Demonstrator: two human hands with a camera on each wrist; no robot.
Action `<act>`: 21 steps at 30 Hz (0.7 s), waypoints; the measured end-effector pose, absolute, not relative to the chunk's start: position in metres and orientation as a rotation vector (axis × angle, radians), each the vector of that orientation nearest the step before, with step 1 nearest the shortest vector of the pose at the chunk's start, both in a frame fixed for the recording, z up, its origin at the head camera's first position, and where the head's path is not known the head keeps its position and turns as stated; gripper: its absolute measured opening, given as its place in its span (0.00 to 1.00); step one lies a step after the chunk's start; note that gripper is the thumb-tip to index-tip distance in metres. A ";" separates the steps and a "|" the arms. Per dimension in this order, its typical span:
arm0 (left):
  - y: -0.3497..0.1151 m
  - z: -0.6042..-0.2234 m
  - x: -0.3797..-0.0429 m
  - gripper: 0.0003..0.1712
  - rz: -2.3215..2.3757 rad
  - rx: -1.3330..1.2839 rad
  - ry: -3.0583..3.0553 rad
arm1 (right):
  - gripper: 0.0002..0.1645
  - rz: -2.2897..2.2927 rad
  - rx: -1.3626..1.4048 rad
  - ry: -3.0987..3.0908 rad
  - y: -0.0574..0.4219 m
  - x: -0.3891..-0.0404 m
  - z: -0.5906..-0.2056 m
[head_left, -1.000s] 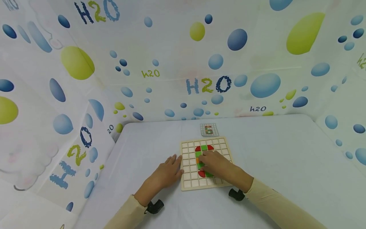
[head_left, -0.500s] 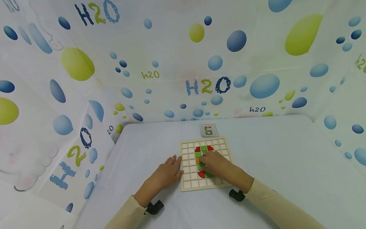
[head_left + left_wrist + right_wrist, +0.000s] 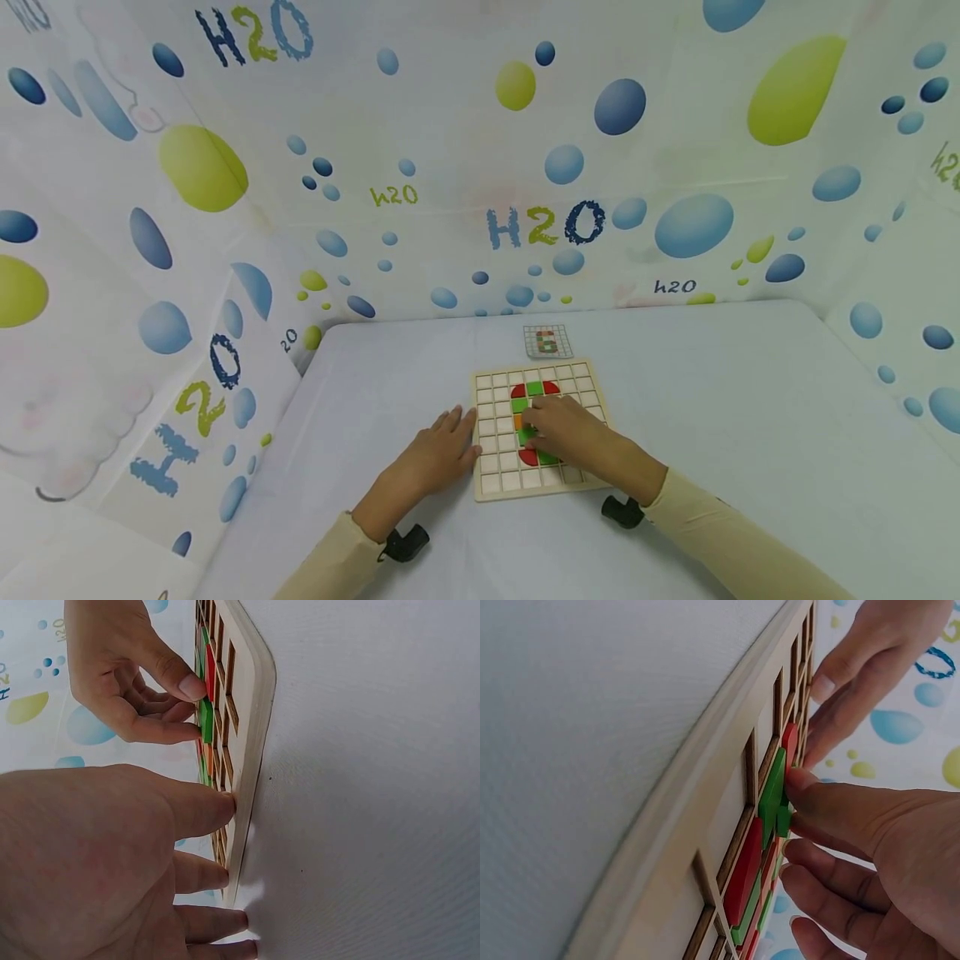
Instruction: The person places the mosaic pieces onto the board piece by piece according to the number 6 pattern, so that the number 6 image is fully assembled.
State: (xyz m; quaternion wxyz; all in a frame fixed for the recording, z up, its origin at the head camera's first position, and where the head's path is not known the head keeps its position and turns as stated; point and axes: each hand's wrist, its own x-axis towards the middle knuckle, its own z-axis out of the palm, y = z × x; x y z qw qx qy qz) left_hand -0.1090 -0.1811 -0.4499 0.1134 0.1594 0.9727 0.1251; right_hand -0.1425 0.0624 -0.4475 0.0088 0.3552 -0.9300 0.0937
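Note:
A square wooden grid board (image 3: 495, 486) lies on the white cloth, with several red, green and orange tiles set in its cells. My left hand (image 3: 438, 450) rests its extended fingers and thumb along the board's left edge. Over the middle of the board, my right hand (image 3: 570, 432) pinches a green tile (image 3: 206, 721) between thumb and index finger, with the tile at the level of its cell. In the right wrist view, a red tile (image 3: 744, 874) and a larger green tile (image 3: 772, 796) sit nearer the camera. My right hand hides some of the cells in the head view.
Behind the board lies a small card (image 3: 548, 341) printed with a grid and a coloured figure. White cloth (image 3: 712, 400) covers the table. A curtain (image 3: 450, 125) with blue and green spots hangs at the back and sides. Black wrist cameras (image 3: 407, 543) show below both wrists.

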 end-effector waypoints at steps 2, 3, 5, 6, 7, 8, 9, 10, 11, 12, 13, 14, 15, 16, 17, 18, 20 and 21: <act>-0.181 -0.451 -0.109 0.38 0.360 0.468 2.853 | 0.17 0.293 1.117 -2.900 0.062 -0.143 -0.448; -0.181 -0.451 -0.110 0.38 0.360 0.467 2.853 | 0.16 0.293 1.122 -2.896 0.062 -0.143 -0.448; -0.182 -0.451 -0.110 0.38 0.358 0.469 2.855 | 0.15 0.296 1.129 -2.895 0.062 -0.144 -0.449; -0.182 -0.451 -0.110 0.38 0.358 0.470 2.855 | 0.14 0.299 1.130 -2.896 0.062 -0.145 -0.449; -0.182 -0.452 -0.110 0.38 0.358 0.471 2.856 | 0.13 0.297 1.132 -2.896 0.062 -0.145 -0.449; -0.182 -0.452 -0.110 0.38 0.359 0.471 2.855 | 0.13 0.298 1.134 -2.896 0.062 -0.145 -0.449; -0.182 -0.452 -0.110 0.38 0.360 0.471 2.854 | 0.13 0.303 1.136 -2.895 0.062 -0.145 -0.449; -0.182 -0.452 -0.110 0.38 0.361 0.471 2.854 | 0.12 0.306 1.137 -2.896 0.062 -0.145 -0.449; -0.182 -0.452 -0.110 0.38 0.363 0.471 2.853 | 0.12 0.309 1.137 -2.895 0.062 -0.145 -0.449; -0.182 -0.452 -0.111 0.38 0.364 0.471 2.852 | 0.12 0.310 1.137 -2.893 0.062 -0.144 -0.449; -0.182 -0.451 -0.111 0.38 0.364 0.472 2.852 | 0.12 0.310 1.137 -2.892 0.062 -0.144 -0.448; -0.182 -0.451 -0.111 0.38 0.364 0.472 2.851 | 0.12 0.309 1.137 -2.891 0.062 -0.144 -0.448; -0.182 -0.451 -0.111 0.38 0.364 0.472 2.851 | 0.12 0.306 1.137 -2.890 0.062 -0.144 -0.448; -0.182 -0.451 -0.111 0.38 0.364 0.473 2.852 | 0.12 0.303 1.136 -2.891 0.062 -0.144 -0.448; -0.182 -0.451 -0.111 0.38 0.362 0.473 2.851 | 0.12 0.301 1.137 -2.892 0.062 -0.144 -0.448; -0.182 -0.452 -0.111 0.38 0.361 0.472 2.851 | 0.12 0.297 1.137 -2.892 0.062 -0.144 -0.448; -0.182 -0.452 -0.111 0.38 0.361 0.469 2.851 | 0.12 0.296 1.134 -2.897 0.061 -0.144 -0.448; -0.182 -0.452 -0.111 0.38 0.361 0.468 2.851 | 0.12 0.297 1.134 -2.899 0.061 -0.144 -0.448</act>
